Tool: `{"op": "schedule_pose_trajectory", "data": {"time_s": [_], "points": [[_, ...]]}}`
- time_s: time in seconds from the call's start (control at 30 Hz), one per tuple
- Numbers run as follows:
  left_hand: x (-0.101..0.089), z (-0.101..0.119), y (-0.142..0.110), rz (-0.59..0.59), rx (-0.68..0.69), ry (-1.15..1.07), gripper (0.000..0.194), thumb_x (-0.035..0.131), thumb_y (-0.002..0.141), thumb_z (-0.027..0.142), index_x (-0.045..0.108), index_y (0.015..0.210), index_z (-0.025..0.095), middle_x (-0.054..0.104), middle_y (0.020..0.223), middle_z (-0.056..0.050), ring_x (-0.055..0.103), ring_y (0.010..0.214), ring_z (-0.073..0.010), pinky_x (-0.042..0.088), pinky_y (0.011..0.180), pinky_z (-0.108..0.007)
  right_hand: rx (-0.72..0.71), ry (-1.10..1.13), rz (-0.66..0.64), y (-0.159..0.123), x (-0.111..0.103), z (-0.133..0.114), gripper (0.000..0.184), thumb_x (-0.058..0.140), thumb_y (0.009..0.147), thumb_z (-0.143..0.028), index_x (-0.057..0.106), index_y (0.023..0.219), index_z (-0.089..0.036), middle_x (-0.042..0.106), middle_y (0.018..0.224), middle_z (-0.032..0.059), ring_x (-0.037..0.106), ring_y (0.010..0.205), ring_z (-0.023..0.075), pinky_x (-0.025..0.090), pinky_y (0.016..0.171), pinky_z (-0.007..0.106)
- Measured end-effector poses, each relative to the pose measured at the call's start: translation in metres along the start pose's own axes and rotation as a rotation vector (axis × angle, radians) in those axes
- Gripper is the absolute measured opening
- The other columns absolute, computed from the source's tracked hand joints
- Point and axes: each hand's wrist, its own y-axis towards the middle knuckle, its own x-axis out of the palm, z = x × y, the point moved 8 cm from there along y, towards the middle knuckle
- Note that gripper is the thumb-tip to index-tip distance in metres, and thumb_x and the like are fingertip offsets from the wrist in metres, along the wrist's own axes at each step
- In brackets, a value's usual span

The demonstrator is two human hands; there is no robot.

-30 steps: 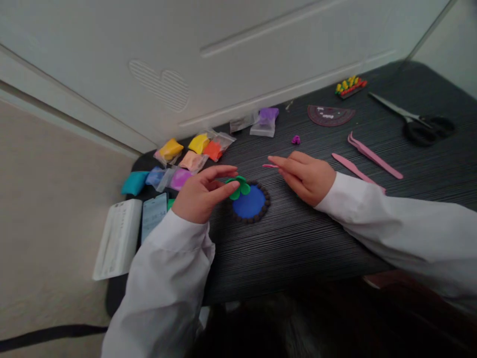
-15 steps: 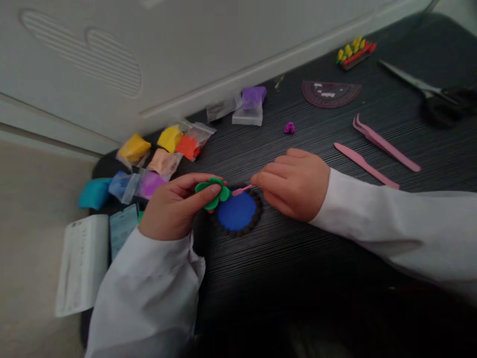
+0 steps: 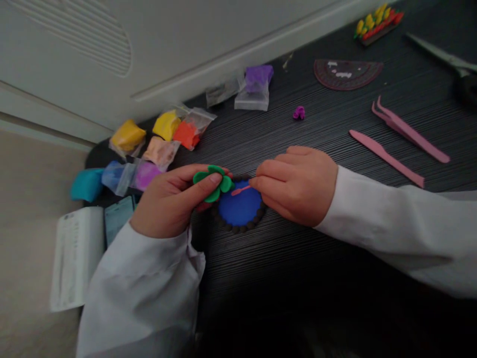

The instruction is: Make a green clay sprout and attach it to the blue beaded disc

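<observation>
Between the thumb and fingers of my left hand (image 3: 171, 199) is a green clay piece with several rounded petals (image 3: 212, 183). My right hand (image 3: 298, 184) pinches a thin pink modelling tool (image 3: 241, 190), its small flat tip pointing left towards the green petals, a little apart from them. Below both hands lies a round blue clay disc (image 3: 238, 208) with a rim of dark clay balls (image 3: 236, 228). My left fingers cover part of its upper left edge. The tool's handle is hidden inside my right hand.
Bags of coloured clay (image 3: 160, 149) lie at the left and back. Right of my hands are a pink plastic knife (image 3: 385, 157), pink tweezers (image 3: 410, 132), a protractor (image 3: 348, 74), scissors (image 3: 443, 57) and a small purple clay piece (image 3: 299, 113). A white wall (image 3: 223, 35) borders the table.
The view has shifted, so the table items sit higher and farther out. My left hand still holds the green piece; the pink tool's tip has drawn slightly away from the petals.
</observation>
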Motion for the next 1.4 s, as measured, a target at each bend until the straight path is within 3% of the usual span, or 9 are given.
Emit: {"op": "schedule_pose_trajectory", "data": {"time_s": [0.23,0.93,1.4], "points": [[0.001,-0.001,0.0,-0.024,-0.012,0.034,0.021,0.061,0.067,0.03,0.064,0.083,0.018,0.059,0.064,0.001,0.057,0.067,-0.0106,0.043,0.053,-0.017,0.007,-0.001,-0.011,0.002,0.003,0.001,0.024,0.037,0.084,-0.023,0.06,0.089,-0.016,0.06,0.079,0.0049,0.051,0.069,0.0143,0.025,0.058,0.029],[0.001,-0.002,0.001,-0.018,-0.006,-0.003,0.024,0.063,0.066,0.031,0.063,0.085,0.016,0.063,0.074,-0.003,0.052,0.055,-0.0069,0.038,0.043,-0.015,0.034,-0.026,-0.08,0.005,0.003,0.0,0.023,0.039,0.082,-0.021,0.06,0.09,-0.016,0.06,0.085,0.0048,0.047,0.06,0.0116,0.022,0.054,0.028],[0.002,0.001,0.001,-0.023,0.046,-0.023,0.027,0.061,0.066,0.033,0.06,0.086,0.014,0.063,0.073,-0.004,0.052,0.051,-0.0081,0.033,0.037,-0.016,-0.015,-0.035,0.014,0.002,-0.006,0.0,0.031,0.032,0.087,-0.026,0.062,0.086,-0.018,0.06,0.078,0.0038,0.048,0.065,0.0122,0.026,0.057,0.027]]}}
